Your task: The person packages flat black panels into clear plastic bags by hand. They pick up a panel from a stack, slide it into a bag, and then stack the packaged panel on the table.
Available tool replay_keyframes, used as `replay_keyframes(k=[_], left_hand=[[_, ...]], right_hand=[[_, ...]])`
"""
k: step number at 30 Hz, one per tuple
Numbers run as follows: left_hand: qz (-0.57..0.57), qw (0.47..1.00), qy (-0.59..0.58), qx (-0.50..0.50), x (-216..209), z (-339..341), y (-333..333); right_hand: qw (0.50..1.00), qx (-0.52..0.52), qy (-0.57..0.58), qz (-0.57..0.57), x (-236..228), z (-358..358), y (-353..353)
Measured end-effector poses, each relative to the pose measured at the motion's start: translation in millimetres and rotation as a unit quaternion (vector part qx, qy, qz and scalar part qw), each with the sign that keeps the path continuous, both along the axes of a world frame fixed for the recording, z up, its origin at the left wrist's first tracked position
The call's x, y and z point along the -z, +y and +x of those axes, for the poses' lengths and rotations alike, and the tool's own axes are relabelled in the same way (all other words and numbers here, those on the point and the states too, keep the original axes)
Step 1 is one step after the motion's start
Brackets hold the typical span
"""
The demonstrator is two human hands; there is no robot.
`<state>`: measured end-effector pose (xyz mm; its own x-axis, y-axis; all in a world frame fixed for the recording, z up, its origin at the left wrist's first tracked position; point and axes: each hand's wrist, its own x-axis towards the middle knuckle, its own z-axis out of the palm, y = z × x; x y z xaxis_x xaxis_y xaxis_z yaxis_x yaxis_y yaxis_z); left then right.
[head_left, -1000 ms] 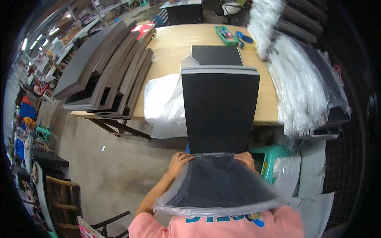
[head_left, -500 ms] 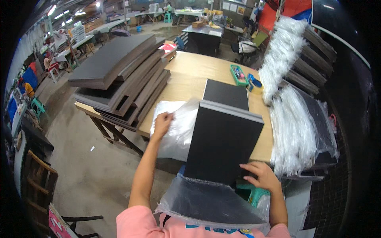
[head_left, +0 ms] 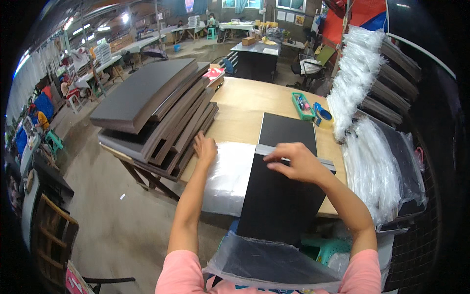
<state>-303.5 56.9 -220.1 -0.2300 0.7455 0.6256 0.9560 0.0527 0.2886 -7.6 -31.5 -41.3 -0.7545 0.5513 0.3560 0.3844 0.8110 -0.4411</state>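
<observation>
Nearest, across the person's lap, lies a dark flat panel [head_left: 276, 259] sheathed in wrinkled, glossy clear film. Beyond it, a smooth, matte black rectangular board [head_left: 281, 203] slopes up to the edge of the pale, wood-toned surface [head_left: 245, 100], its upper end showing straight grey layered edges. The right hand [head_left: 296, 161] is poised over that upper end, its grip open, fingers bent and parted from the thumb. The left hand [head_left: 206, 148] is at the far left corner of the thin, translucent plastic sheets [head_left: 230, 174], fingers curled; whether its grip pinches a sheet cannot be told. To the left rise stacked thick dark slabs [head_left: 152, 100] with rough brown edges; to the right hang crinkled, shiny plastic bundles [head_left: 369, 171]. Farther off stand a green openwork basket [head_left: 303, 106] and, beside it, a blue tape dispenser [head_left: 322, 113].
</observation>
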Motion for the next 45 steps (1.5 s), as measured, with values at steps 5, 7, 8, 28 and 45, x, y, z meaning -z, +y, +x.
replay_keyframes(k=[5, 7, 8, 28, 45], left_hand=[[-0.051, 0.931, -0.273, 0.237, -45, 7, 26], [-0.016, 0.955, -0.184, 0.232, -46, 19, 34], [-0.017, 0.955, -0.175, 0.240, -46, 26, 34], [-0.149, 0.893, -0.305, 0.295, -72, 5, 50], [-0.051, 0.514, -0.653, 0.554, -106, -38, -6]], right_hand=[[0.994, 0.084, -0.003, -0.075, 29, -49, 102], [0.997, 0.077, -0.022, -0.023, 60, -71, 152], [0.996, 0.072, -0.054, 0.004, 77, -81, 169], [0.977, 0.188, 0.097, 0.021, 79, -93, 193], [0.744, -0.463, -0.135, -0.463, -7, -57, 133]])
